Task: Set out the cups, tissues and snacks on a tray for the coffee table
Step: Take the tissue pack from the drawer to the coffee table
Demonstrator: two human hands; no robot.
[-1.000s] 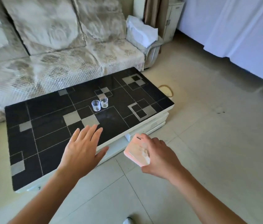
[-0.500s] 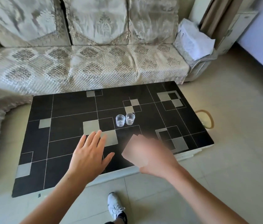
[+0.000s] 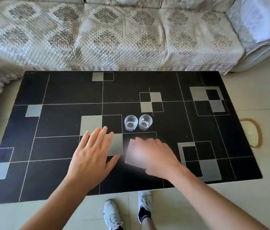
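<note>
Two small clear glass cups (image 3: 131, 123) (image 3: 145, 122) stand side by side near the middle of the black coffee table (image 3: 64, 90). My right hand (image 3: 155, 155) is shut on a pale pink tissue pack (image 3: 133, 155), which is blurred and sits low over the table just in front of the cups. My left hand (image 3: 92, 155) hovers flat with its fingers spread, to the left of the pack, holding nothing. No tray or snacks are in view.
A quilted cream sofa (image 3: 114, 34) runs along the table's far side, with a white cloth (image 3: 263, 19) on its right arm. A brownish ring (image 3: 253, 133) lies on the tiled floor to the right. My shoes (image 3: 127, 213) stand at the table's near edge.
I have stepped up to the table and now look straight down on it. My right hand has carried the pink pack from beside the table's edge to over its top.
</note>
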